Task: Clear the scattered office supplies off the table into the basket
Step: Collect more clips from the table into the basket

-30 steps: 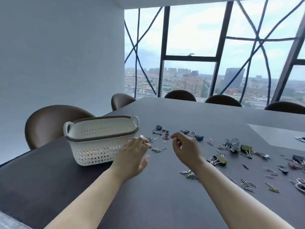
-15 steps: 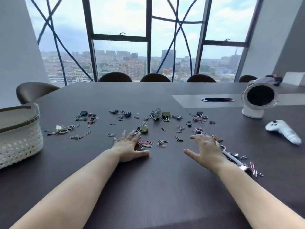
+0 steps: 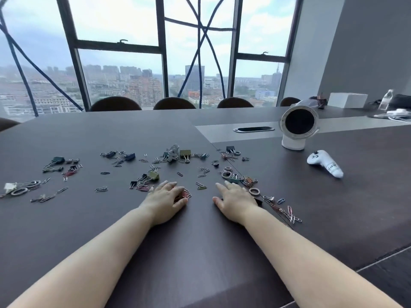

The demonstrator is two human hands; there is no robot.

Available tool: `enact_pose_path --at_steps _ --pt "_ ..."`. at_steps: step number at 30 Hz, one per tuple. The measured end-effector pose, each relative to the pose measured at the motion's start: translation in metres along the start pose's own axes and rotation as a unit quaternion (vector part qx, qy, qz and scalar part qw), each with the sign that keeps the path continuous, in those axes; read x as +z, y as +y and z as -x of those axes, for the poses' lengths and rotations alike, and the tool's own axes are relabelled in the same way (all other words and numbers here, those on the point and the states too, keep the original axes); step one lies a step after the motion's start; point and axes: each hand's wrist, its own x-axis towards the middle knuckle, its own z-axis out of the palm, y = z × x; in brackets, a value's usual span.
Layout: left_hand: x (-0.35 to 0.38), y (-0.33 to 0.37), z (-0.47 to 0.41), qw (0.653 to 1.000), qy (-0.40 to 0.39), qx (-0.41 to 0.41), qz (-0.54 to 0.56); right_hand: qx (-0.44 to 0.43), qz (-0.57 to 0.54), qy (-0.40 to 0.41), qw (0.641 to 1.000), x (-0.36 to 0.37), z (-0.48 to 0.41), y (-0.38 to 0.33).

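Both hands are palm-down on the dark wood-grain table, close together near the front of the scatter.

Left hand: fingers curled over a clump of red paper clips, thumb tucked in beside it. The clump is still on the table surface, partly hidden under the fingers.

Right hand: flat, fingers straight and slightly spread, holding nothing. Its fingertips are just short of a teal binder clip. A small metal ring lies just beside its outer edge.

The rest of the supplies are spread across the table:
- Olive binder clip with a black binder clip, just beyond the left hand.
- A second olive binder clip and a blue binder clip, farther back.
- Dark green binder clip and loose silver paper clips, far left.
- A string of linked coloured paper clips, right of the right wrist.

Off to the right, well apart from the scatter: a white handheld controller lying on its side, and a white round-faced device on a stand, upright. A silver oval cable port is set into the grey strip at mid-table. Brown chair backs line the far edge in front of the window.
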Motion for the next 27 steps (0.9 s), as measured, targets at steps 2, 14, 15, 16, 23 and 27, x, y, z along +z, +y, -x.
enact_pose_path --at_steps 2,14,15,16,23,27 --pt "-0.002 -0.003 0.003 0.999 0.026 -0.016 -0.045 -0.059 -0.007 0.033 0.998 -0.004 -0.009 -0.007" --pt "-0.005 -0.023 -0.022 0.997 -0.009 -0.079 -0.001 0.022 -0.058 0.067 0.996 -0.010 0.014 0.042" --pt "-0.004 -0.023 -0.022 0.998 0.003 -0.059 0.002 0.023 -0.059 0.082 0.995 -0.010 0.013 0.040" --pt "-0.003 -0.025 -0.021 0.999 0.016 -0.044 0.006 0.026 -0.058 0.095 0.993 -0.011 0.010 0.037" --pt "-0.009 -0.028 0.003 0.997 0.069 -0.036 -0.017 0.031 -0.047 0.062 0.996 -0.011 -0.012 0.017" --pt "-0.015 -0.028 0.013 0.997 0.054 -0.047 -0.023 0.063 -0.069 0.093 0.991 -0.012 -0.001 0.021"
